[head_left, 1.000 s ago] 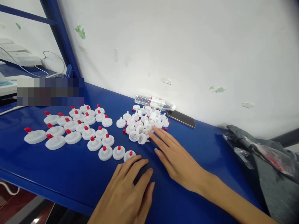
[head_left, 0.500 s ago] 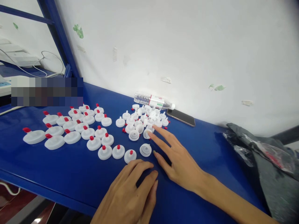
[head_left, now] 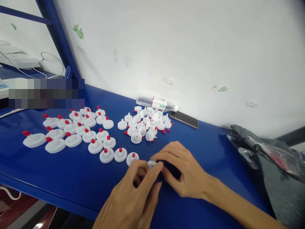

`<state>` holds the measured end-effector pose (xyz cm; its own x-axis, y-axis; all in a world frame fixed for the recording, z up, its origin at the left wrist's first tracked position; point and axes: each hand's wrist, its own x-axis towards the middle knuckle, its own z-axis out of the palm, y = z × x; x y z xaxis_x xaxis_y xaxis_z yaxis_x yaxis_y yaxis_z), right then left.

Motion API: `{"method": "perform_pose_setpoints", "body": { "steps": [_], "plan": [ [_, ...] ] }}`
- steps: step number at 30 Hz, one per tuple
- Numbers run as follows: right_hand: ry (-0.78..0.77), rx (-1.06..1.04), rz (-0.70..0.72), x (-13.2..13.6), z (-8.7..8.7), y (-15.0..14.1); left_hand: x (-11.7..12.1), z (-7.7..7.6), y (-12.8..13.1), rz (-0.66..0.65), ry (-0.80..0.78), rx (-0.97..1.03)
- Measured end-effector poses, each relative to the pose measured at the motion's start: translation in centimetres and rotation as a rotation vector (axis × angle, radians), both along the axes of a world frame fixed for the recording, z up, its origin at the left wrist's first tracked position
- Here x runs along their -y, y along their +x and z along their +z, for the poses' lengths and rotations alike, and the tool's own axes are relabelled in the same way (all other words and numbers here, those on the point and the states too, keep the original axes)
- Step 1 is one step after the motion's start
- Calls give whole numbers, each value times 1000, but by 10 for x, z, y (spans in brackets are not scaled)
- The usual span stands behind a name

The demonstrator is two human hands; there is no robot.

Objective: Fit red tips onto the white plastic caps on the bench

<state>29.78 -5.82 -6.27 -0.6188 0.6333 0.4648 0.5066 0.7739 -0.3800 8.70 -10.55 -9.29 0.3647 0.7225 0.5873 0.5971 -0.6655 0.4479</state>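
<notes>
Cap [head_left: 151, 163], one, white, is pinched between left hand [head_left: 133, 194] and right hand [head_left: 188, 173]; one bottle [head_left: 156, 102], label too small to read, lies at twelve o'clock, one phone [head_left: 184, 119] at one.

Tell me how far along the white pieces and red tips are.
Looks done: the spread of red-tipped white pieces on the left. In hand: one white piece, at the fingertips of the left hand and right hand; fingers hide whether it is tipped. Apparently left: the jumbled pile, many pieces showing bare spouts, with loose red tips around it.
</notes>
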Motion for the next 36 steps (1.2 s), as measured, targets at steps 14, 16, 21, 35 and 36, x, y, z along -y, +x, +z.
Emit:
{"method": "perform_pose_setpoints", "body": {
  "steps": [14, 16, 21, 35, 36],
  "plan": [
    [-36, 196, -319, -7, -9, -1, 0, -8, -5, -39, -45, -130],
    [-38, 208, -319, -7, -10, -1, 0, -7, -4, -22, -83, -102],
    [-22, 145, -313, -7, -10, -1, 1, -4, 0, 39, -108, 8],
    [-40, 57, -427, -17, -15, 9, 0, -3, -2, -11, -87, -8],
    [-44, 43, -417, -17, -14, 10, 1, -2, -1, -12, -90, -20]
  ]
}}
